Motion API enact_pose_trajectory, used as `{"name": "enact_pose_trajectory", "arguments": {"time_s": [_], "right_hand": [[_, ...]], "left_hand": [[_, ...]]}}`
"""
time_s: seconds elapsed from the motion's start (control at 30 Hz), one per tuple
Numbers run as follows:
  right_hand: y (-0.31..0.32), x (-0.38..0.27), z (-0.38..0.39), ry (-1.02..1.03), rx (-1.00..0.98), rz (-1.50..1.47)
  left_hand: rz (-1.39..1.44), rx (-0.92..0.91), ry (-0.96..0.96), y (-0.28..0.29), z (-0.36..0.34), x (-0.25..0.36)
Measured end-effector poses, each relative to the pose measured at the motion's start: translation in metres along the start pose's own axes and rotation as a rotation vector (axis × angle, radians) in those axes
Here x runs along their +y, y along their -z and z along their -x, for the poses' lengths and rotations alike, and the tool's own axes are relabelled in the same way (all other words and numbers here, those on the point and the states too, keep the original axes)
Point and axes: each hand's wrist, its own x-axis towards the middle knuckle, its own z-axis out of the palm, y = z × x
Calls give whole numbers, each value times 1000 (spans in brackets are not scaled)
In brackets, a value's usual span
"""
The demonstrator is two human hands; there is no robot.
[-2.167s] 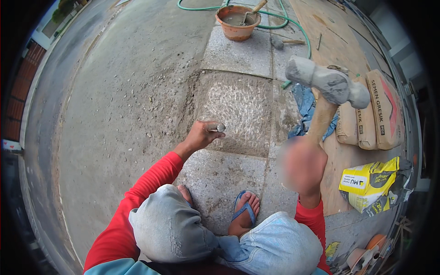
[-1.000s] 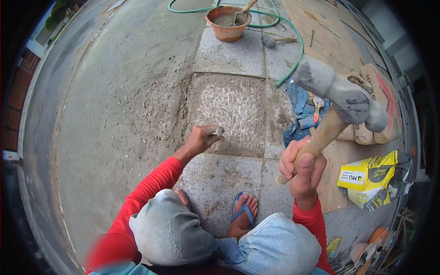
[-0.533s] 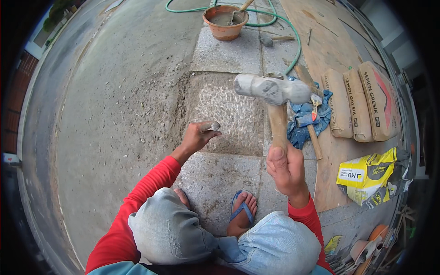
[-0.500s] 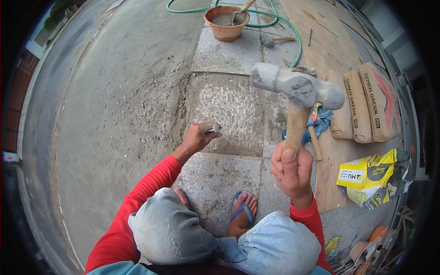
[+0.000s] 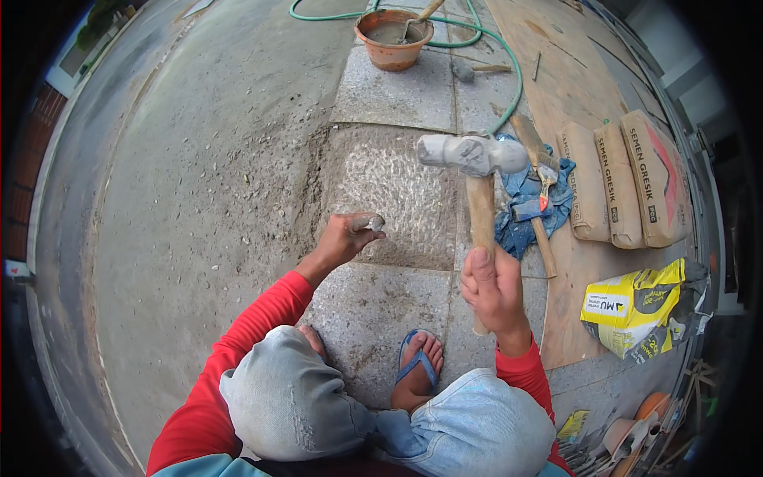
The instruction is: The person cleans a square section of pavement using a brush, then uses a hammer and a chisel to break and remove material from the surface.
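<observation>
The left hand (image 5: 340, 241) grips a chisel (image 5: 367, 223) against the chipped slab (image 5: 393, 191) ahead. The right hand (image 5: 494, 288) clenches a hammer (image 5: 475, 171), its head raised above the knuckles.

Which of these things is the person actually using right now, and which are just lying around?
In use:
left hand on chisel
right hand gripping hammer
chipped slab

Lying about:
orange bucket
green hose
cement sacks
yellow bag
blue cloth

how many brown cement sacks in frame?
3, lying side by side on the plywood at right: left sack, middle sack, right sack. A yellow bag lies separately below; more may be hidden.
</observation>
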Motion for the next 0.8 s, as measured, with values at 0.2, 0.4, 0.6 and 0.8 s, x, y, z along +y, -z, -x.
{"name": "enact_pose_trajectory", "arguments": {"time_s": [0.2,0.4,0.6,0.8], "right_hand": [[-17,19,-1,464,93,61],[-13,78,-11,-32,-24,571],[9,-21,14,117,105,-8],[-4,42,8,494,104,388]], "left_hand": [[-71,-24,20,-1,-3,0],[-36,-28,-4,-1,-6,12],[-1,-39,-65,-19,-4,5],[-34,-143,33,-17,-3,-2]]}}
